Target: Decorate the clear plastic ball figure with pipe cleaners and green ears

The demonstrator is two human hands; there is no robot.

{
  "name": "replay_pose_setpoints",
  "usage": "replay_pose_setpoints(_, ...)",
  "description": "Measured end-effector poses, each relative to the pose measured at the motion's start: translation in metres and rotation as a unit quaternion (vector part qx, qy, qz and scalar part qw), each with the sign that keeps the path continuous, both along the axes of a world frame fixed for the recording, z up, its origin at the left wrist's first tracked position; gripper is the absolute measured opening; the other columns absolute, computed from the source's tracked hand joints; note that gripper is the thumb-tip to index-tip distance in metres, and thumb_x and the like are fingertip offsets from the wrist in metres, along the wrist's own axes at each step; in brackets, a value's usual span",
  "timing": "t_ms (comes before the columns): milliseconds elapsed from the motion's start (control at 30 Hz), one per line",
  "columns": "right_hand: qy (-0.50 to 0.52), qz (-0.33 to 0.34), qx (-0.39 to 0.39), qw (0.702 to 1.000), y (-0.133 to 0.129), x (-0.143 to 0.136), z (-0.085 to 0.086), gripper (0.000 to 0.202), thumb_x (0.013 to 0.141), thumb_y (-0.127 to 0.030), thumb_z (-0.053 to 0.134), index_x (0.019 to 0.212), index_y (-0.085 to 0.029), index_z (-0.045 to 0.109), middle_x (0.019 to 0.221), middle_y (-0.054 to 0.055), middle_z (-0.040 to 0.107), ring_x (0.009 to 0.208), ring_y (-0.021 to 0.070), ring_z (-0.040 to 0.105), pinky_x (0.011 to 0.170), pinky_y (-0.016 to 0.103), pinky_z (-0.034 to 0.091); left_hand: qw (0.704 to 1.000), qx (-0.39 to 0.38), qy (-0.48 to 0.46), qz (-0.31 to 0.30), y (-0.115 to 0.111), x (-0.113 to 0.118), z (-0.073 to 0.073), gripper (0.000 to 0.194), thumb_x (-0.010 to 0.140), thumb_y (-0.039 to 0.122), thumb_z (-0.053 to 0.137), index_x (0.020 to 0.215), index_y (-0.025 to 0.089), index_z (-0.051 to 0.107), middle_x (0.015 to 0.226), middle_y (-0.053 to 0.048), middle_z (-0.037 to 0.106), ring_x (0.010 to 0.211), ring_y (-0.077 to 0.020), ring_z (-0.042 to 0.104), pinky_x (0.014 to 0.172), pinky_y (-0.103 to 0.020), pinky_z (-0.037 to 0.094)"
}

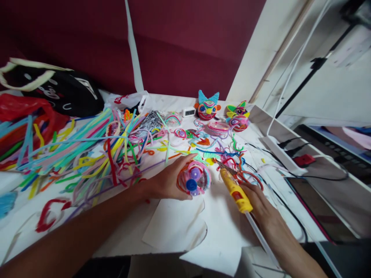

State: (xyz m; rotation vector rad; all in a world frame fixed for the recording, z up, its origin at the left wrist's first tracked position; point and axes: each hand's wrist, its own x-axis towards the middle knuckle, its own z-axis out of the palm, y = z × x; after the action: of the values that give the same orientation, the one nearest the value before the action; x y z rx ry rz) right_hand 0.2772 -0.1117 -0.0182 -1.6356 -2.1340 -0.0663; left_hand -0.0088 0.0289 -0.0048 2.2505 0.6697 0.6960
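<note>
My left hand (166, 180) is wrapped round the side of a clear round ball (207, 179) trimmed with pink and orange pipe cleaners. A blue coil and purple beads show on the ball's near face. In my right hand (259, 202) is a yellow hot glue gun (236, 192), with a long glue stick (262, 239) sticking out of its back end. The gun's nozzle points up and left, a little to the right of the ball and apart from it. Beneath the ball lies a sheet of white paper (174, 224) with a curved cut edge.
Many loose pipe cleaners (95, 146) are heaped on the left of the white table. Finished pipe-cleaner heads (208, 110) stand at the back near a small white clock (189, 112). A power strip (285, 156) with cables and a tablet (321, 208) lie to the right.
</note>
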Motion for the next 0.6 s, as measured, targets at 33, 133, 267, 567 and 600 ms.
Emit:
replay_pose_setpoints(33, -0.024, 0.005, 0.024, 0.999, 0.001, -0.001, -0.003, 0.044, 0.099, -0.023, 0.038, 0.143, -0.022, 0.036, 0.133, 0.017, 0.053, 0.118, 0.0306, 0.06, 0.092, 0.047, 0.056, 1.0, 0.0, 0.007, 0.003, -0.001, 0.001, 0.0, 0.115, 0.057, 0.032, 0.087, 0.15, 0.022, 0.022, 0.153, -0.019, 0.033, 0.142, -0.0369, 0.034, 0.116, -0.051, 0.034)
replay_pose_setpoints(133, -0.089, 0.021, 0.098, 0.991, 0.005, -0.005, -0.01, 0.049, 0.097, -0.02, 0.041, 0.145, -0.014, 0.031, 0.124, 0.022, 0.056, 0.11, 0.0338, 0.062, 0.085, 0.048, 0.058, 1.0, 0.01, 0.018, 0.015, -0.006, 0.004, 0.001, 0.118, 0.056, 0.034, 0.088, 0.15, 0.02, 0.02, 0.151, -0.02, 0.034, 0.141, -0.0383, 0.034, 0.115, -0.052, 0.034)
replay_pose_setpoints(267, -0.135, 0.028, 0.131, 0.982, 0.011, -0.009, -0.017, 0.06, 0.092, -0.011, 0.045, 0.149, -0.008, 0.024, 0.121, 0.026, 0.056, 0.108, 0.0368, 0.06, 0.079, 0.049, 0.058, 0.999, 0.015, 0.006, 0.049, -0.017, 0.006, -0.001, 0.116, 0.057, 0.037, 0.087, 0.15, 0.022, 0.02, 0.145, -0.018, 0.039, 0.137, -0.0389, 0.038, 0.114, -0.055, 0.035)
replay_pose_setpoints(567, -0.188, 0.077, 0.144, 0.969, 0.012, -0.004, -0.024, 0.064, 0.09, -0.007, 0.049, 0.149, 0.0, 0.026, 0.12, 0.029, 0.057, 0.1, 0.0346, 0.058, 0.077, 0.046, 0.055, 0.993, 0.021, 0.012, 0.113, -0.036, 0.005, 0.001, 0.109, 0.059, 0.037, 0.088, 0.147, 0.027, 0.023, 0.146, -0.016, 0.035, 0.14, -0.0388, 0.032, 0.116, -0.058, 0.03)
replay_pose_setpoints(600, -0.189, 0.081, 0.141, 0.968, 0.012, -0.002, -0.024, 0.064, 0.09, -0.007, 0.049, 0.149, 0.0, 0.025, 0.121, 0.028, 0.057, 0.101, 0.0345, 0.058, 0.077, 0.046, 0.055, 0.993, 0.015, 0.013, 0.114, -0.037, 0.005, 0.001, 0.108, 0.059, 0.038, 0.087, 0.146, 0.026, 0.024, 0.145, -0.017, 0.035, 0.14, -0.0387, 0.032, 0.116, -0.058, 0.031)
